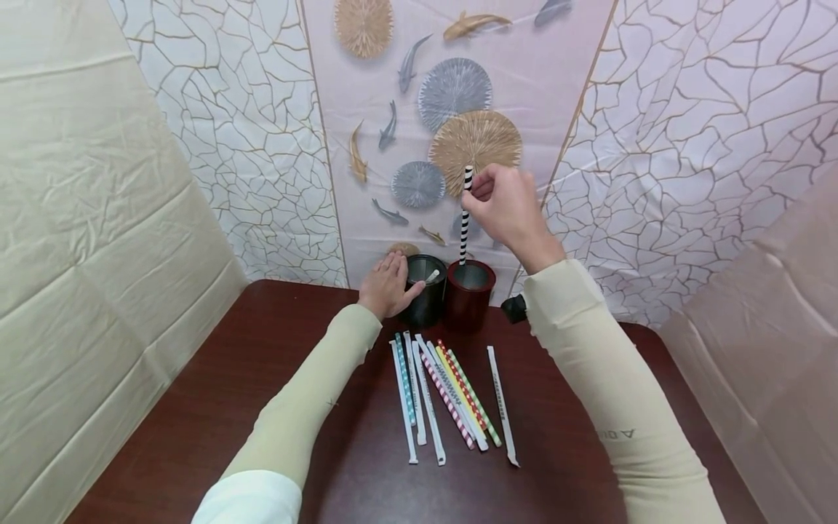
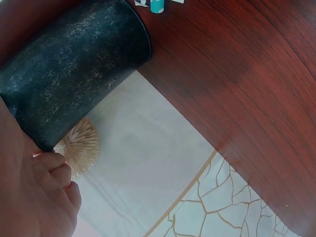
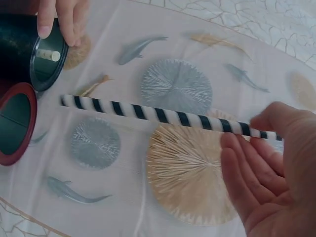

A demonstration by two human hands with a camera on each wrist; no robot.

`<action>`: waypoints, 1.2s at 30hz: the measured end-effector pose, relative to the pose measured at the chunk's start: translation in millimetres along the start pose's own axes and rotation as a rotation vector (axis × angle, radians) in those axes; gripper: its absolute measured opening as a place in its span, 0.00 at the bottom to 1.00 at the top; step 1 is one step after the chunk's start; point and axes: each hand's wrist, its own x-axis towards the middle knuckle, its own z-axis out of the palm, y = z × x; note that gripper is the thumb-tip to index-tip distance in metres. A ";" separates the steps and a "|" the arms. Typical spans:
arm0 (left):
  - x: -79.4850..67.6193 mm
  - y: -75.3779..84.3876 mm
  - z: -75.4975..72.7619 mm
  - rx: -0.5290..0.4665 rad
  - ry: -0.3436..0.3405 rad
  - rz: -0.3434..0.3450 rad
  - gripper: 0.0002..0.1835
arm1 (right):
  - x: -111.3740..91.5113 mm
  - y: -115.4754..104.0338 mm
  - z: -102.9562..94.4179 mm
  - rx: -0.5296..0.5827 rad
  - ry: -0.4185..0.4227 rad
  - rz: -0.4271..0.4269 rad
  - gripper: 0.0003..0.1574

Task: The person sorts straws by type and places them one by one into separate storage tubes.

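Observation:
My right hand (image 1: 513, 207) pinches a black-and-white striped paper straw (image 1: 464, 236) near its upper end. The straw hangs almost upright, its lower tip just above the rim of a dark red cup (image 1: 466, 309); in the right wrist view that tip is apart from the cup. Against the red cup's left side stands a black cup (image 1: 425, 302), with a white straw (image 3: 49, 55) leaning inside it. My left hand (image 1: 386, 287) holds the black cup at its left rim, thumb on the near side and the other fingers farther back.
On the brown table (image 1: 353, 451), several paper straws (image 1: 452, 393), some wrapped in white and others coloured, lie in a loose row before the cups. One wrapped straw (image 1: 502, 407) lies apart at the right. A patterned cloth (image 1: 366, 240) hangs behind the cups.

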 end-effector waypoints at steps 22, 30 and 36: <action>2.1 4.3 4.3 0.008 -0.007 -0.006 0.47 | -21.4 60.3 89.2 0.269 0.254 -0.005 0.12; 0.2 4.3 2.8 0.009 -0.007 -0.001 0.47 | -25.2 73.8 105.2 0.281 0.143 0.030 0.21; -0.2 0.5 0.8 0.013 -0.005 -0.006 0.47 | -21.0 72.1 95.5 0.263 0.109 0.053 0.24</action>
